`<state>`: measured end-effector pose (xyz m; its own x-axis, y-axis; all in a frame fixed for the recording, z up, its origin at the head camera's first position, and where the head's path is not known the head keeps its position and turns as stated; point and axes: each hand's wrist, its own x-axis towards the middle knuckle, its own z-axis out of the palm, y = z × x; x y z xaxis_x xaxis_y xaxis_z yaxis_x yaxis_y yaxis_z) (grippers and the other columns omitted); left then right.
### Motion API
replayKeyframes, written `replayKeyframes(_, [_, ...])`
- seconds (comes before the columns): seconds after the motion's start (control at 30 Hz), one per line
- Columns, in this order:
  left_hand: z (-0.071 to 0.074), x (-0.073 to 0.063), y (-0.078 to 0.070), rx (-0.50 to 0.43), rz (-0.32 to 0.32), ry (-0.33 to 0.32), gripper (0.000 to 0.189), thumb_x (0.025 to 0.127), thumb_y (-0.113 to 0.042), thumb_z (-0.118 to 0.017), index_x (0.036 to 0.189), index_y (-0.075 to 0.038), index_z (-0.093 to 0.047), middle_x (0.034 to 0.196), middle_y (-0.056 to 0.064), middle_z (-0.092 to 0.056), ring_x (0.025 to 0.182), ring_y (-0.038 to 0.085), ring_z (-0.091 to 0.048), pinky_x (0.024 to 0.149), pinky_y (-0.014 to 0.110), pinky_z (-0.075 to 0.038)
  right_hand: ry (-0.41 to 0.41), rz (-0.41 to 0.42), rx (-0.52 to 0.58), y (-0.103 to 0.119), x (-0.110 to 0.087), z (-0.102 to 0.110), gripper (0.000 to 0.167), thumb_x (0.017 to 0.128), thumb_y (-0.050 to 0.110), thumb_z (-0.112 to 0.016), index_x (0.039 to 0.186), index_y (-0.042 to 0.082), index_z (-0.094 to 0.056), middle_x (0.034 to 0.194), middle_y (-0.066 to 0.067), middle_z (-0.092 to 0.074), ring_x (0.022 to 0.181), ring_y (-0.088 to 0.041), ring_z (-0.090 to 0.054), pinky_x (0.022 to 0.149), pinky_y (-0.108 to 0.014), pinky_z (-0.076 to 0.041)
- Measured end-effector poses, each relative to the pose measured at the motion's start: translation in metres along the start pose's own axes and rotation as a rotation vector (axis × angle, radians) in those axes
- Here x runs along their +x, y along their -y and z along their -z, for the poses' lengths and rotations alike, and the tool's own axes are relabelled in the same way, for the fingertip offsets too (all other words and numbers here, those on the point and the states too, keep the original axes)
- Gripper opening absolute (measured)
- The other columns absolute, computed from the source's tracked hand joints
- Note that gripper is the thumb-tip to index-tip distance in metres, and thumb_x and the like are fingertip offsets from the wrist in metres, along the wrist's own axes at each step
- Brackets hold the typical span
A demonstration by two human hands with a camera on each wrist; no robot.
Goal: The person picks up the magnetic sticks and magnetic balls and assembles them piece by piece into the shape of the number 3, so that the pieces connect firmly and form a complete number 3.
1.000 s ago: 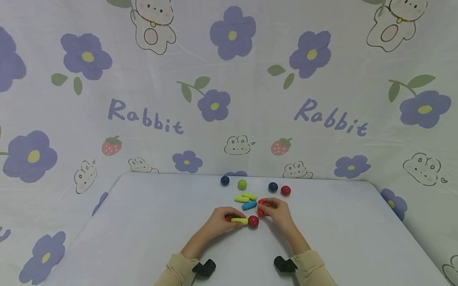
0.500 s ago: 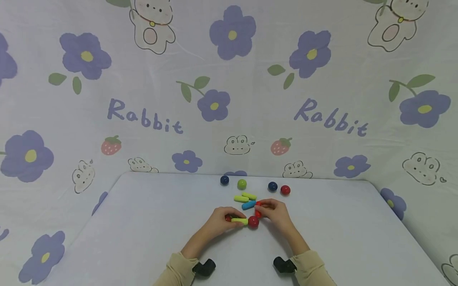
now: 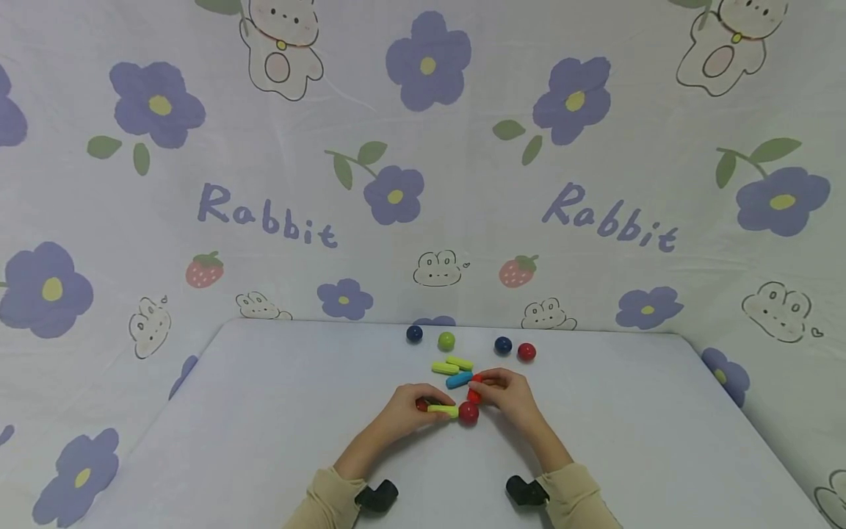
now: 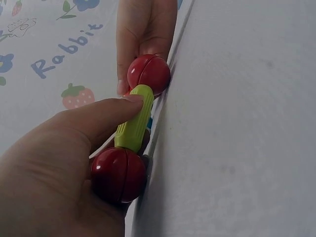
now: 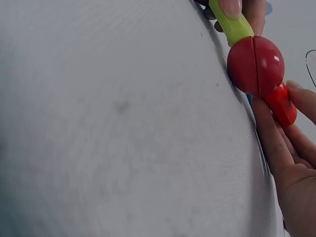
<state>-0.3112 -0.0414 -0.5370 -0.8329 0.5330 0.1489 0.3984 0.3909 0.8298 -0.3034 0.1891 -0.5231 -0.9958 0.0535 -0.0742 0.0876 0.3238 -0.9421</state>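
Observation:
My left hand point(image 3: 405, 408) pinches a yellow-green ribbed rod point(image 4: 132, 121) between thumb and fingers. One end of that rod carries a red ball point(image 4: 118, 175) close to the palm; a second red ball point(image 5: 256, 65) is on its other end. A short red rod point(image 5: 282, 105) is pinched by my right hand point(image 3: 510, 391), its near end right at the second ball. In the right wrist view the ball covers part of where they meet. Just beyond the red rod, a blue rod point(image 3: 459, 380) lies on the table.
Two yellow-green rods point(image 3: 446, 368) lie behind the blue one. Along the far side of the white table point(image 3: 238, 441) sit a dark blue ball point(image 3: 414, 334), a green ball point(image 3: 446, 341), another dark blue ball point(image 3: 503, 345) and a red ball point(image 3: 526, 353). Patterned fabric point(image 3: 463, 154) hangs behind.
My right hand has brought the red rod leftward and toward me, from beside the red ball to right against it. The left hand keeps its grip, nearly still.

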Motion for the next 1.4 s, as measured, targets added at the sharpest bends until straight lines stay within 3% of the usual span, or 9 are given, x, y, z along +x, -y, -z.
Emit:
replayKeyframes(0.23, [0.001,0.0,0.0,-0.004,-0.016,0.003,0.02,0.085,-0.026,-0.076,0.105,-0.026,-0.074,0.104,-0.006,-0.073,0.089,0.005,-0.057,0.079,0.019,-0.045,0.024,0.041,-0.034,0.001,0.001,-0.001,0.036,0.089,0.025,-0.072,0.117,0.003,-0.065,0.1,-0.009,-0.072,0.083,-0.012,-0.066,0.079,-0.025,-0.057])
replayKeyframes(0.4, [0.001,0.0,0.0,-0.01,-0.017,0.014,0.022,0.085,-0.028,-0.076,0.107,-0.025,-0.074,0.104,-0.007,-0.073,0.094,0.005,-0.06,0.087,0.022,-0.048,0.001,0.096,-0.069,0.001,0.007,-0.001,0.039,0.091,0.03,-0.068,0.121,0.004,-0.065,0.098,-0.01,-0.069,0.077,-0.014,-0.063,0.07,-0.02,-0.052])
replayKeyframes(0.57, [-0.001,0.001,0.001,-0.01,-0.009,0.02,0.022,0.085,-0.028,-0.075,0.108,-0.026,-0.074,0.105,-0.007,-0.073,0.1,0.007,-0.062,0.094,0.025,-0.047,-0.018,0.118,-0.128,0.003,0.015,0.001,0.042,0.09,0.025,-0.07,0.126,0.003,-0.062,0.107,-0.015,-0.065,0.083,-0.017,-0.062,0.066,-0.02,-0.05])
replayKeyframes(0.77, [-0.001,0.002,0.001,-0.013,0.006,0.027,0.021,0.086,-0.028,-0.075,0.107,-0.026,-0.074,0.105,-0.007,-0.074,0.098,0.007,-0.06,0.092,0.025,-0.046,0.055,0.109,-0.262,0.009,0.03,0.001,0.046,0.086,0.021,-0.075,0.127,0.005,-0.062,0.118,-0.017,-0.064,0.095,-0.024,-0.06,0.07,-0.025,-0.055])
replayKeyframes(1.03, [0.0,0.002,0.002,-0.027,-0.008,0.022,0.021,0.086,-0.029,-0.075,0.107,-0.026,-0.074,0.105,-0.007,-0.074,0.101,0.006,-0.062,0.095,0.026,-0.048,0.131,0.116,-0.399,0.018,0.043,-0.007,0.054,0.079,0.021,-0.081,0.127,0.006,-0.062,0.114,-0.014,-0.064,0.097,-0.023,-0.058,0.081,-0.031,-0.055])
replayKeyframes(1.4, [0.001,0.001,0.0,-0.024,-0.015,0.022,0.021,0.085,-0.027,-0.075,0.106,-0.026,-0.074,0.104,-0.008,-0.074,0.103,0.008,-0.063,0.096,0.026,-0.047,0.128,0.133,-0.382,0.023,0.044,-0.023,0.045,0.08,0.018,-0.08,0.122,0.008,-0.065,0.108,-0.011,-0.062,0.095,-0.022,-0.056,0.08,-0.029,-0.053])
